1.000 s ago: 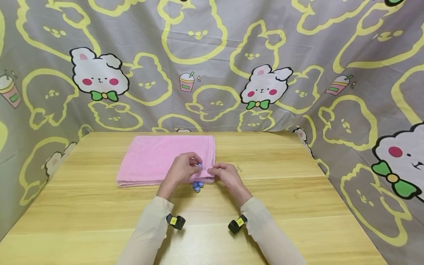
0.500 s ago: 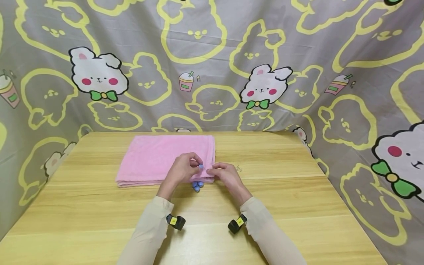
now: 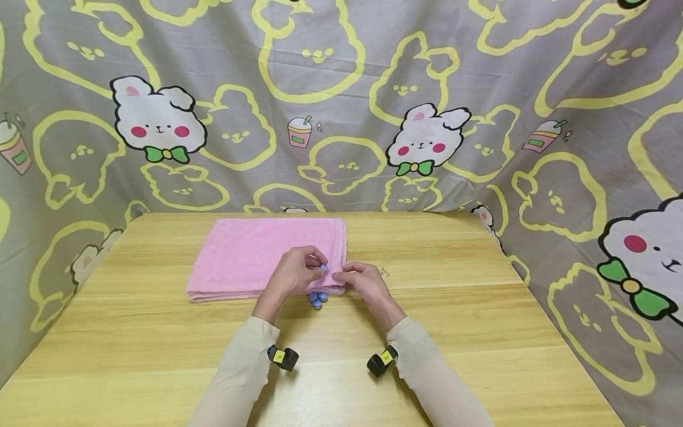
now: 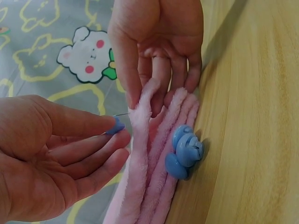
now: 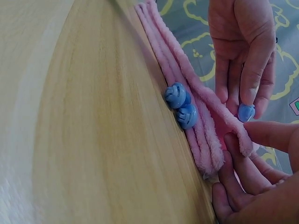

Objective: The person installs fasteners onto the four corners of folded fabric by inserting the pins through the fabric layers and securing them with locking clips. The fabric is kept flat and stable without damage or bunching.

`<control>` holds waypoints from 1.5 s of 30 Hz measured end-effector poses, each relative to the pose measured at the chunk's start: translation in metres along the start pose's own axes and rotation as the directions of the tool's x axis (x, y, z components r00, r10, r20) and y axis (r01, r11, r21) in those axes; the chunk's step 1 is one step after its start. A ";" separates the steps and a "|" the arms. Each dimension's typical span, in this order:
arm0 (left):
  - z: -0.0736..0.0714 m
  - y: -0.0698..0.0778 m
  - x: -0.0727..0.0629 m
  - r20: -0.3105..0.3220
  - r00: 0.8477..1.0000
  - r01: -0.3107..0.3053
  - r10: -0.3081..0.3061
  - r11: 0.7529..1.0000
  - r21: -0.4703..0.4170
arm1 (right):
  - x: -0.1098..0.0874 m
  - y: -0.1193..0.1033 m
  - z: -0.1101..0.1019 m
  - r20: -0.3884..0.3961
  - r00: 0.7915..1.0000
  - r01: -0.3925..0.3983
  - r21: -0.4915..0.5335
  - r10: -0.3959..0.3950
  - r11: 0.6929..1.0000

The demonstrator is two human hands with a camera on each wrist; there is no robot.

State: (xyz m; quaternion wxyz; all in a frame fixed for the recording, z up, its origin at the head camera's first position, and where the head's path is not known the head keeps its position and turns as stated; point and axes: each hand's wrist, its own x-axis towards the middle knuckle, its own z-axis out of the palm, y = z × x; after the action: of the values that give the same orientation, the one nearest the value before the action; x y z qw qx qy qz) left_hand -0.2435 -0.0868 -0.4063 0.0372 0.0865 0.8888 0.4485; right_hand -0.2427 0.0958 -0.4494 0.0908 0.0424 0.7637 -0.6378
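Note:
A folded pink fleece blanket (image 3: 256, 252) lies on the table. Over its near right corner, my left hand (image 3: 293, 271) pinches a blue-headed pin (image 4: 115, 126) between thumb and fingertips. From the blue head, a thin needle points at the blanket's top layer, its tip right at the fabric in the left wrist view. My right hand (image 3: 367, 283) grips that top layer at the corner, lifted apart from the lower folds, with thumb and fingers on either side of it (image 5: 266, 144). Several rounded blue plastic pieces (image 4: 187, 147) sit against the blanket's front edge.
Small pale pieces (image 3: 385, 271) lie on the wooden table (image 3: 448, 332), just right of my right hand. A grey curtain (image 3: 341, 77) with cartoon rabbits hangs behind the table and along both sides.
The blue-headed pin in my left hand has shifted very slightly to the right, toward the right fingertips. The right hand keeps its grip on the blanket corner.

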 end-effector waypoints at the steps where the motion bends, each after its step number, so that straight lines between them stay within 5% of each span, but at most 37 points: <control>1: 0.000 0.000 0.000 0.000 1.000 -0.001 0.001 1.000 -0.001 | 0.000 0.000 0.000 0.001 1.000 0.001 0.001 -0.001 1.000; 16: 0.000 0.000 0.001 -0.015 1.000 -0.009 0.009 1.000 0.020 | 0.000 0.000 0.000 0.006 1.000 0.005 0.006 -0.005 1.000; 29: 0.000 -0.002 0.002 -0.030 0.997 -0.075 0.076 0.996 0.041 | 0.000 0.000 0.001 -0.002 1.000 0.011 -0.008 -0.011 1.000; 45: 0.008 0.000 0.002 -0.036 0.998 -0.058 0.060 0.997 0.047 | 0.001 0.001 0.001 -0.006 0.999 0.037 -0.003 -0.037 0.999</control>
State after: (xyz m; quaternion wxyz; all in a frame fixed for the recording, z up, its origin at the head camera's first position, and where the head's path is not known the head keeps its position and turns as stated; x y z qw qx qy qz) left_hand -0.2441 -0.0804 -0.4108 0.0055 0.1053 0.8965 0.4302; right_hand -0.2436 0.0946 -0.4509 0.0765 0.0301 0.7656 -0.6381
